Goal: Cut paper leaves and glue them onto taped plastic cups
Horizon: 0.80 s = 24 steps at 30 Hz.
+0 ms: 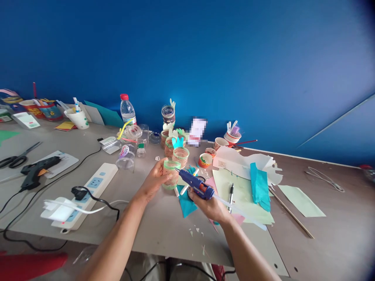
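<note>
My left hand (156,177) grips the side of a clear plastic cup (170,182) with green bands at its rim and base and a brownish inside. In my right hand (212,207) is a blue hot glue gun (197,185), its nozzle pointing at the cup's green rim; whether it touches the rim I cannot tell. Close behind stands a similar cup (181,157), with a turquoise paper hand cutout (178,143) near its rim. Turquoise paper (186,205) and a white marker lie beneath the glue gun.
A white power strip (93,187) with plugs lies left, near a black glue gun (36,171) and scissors (17,156). A water bottle (127,109) and clear plastic cups stand behind. On the right are cut paper sheets (243,199), a pen (231,193) and a wooden stick (291,212).
</note>
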Available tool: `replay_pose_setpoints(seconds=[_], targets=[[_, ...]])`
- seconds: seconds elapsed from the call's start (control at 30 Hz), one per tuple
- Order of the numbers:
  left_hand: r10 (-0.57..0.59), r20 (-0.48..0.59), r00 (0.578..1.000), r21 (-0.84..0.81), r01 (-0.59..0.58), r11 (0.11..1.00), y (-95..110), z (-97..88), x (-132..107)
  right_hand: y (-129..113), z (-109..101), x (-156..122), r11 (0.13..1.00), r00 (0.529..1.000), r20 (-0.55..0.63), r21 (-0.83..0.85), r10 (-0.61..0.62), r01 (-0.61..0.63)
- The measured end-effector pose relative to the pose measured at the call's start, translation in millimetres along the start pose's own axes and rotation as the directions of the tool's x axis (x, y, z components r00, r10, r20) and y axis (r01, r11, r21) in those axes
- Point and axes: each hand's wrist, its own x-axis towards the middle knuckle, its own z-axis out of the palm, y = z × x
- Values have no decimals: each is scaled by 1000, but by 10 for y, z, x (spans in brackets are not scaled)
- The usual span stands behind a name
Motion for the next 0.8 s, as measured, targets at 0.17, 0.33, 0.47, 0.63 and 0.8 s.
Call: replay_pose_setpoints(seconds=[0.17, 0.33, 0.47, 0.63, 0.8], targets=[[-8, -8, 1000, 13, 8, 1000, -13, -11, 3, -65, 4, 10, 999, 1000, 23, -55, 2, -1], [-24, -30, 999, 27, 25, 999, -15, -14, -1, -125, -1, 14, 998, 1000, 27, -56, 10, -8], [-22, -27, 999, 18, 23, 1000, 12, 5, -9, -132, 6, 9, 998, 999, 15, -52, 33, -32], [-33, -46, 998, 2, 33, 999, 35, 15, -15, -91, 2, 11, 992, 996, -9, -87, 87, -88], [-44, -50, 998, -7, 43, 999, 46, 16, -19, -57, -17, 20, 994, 997, 4, -70, 80, -80]])
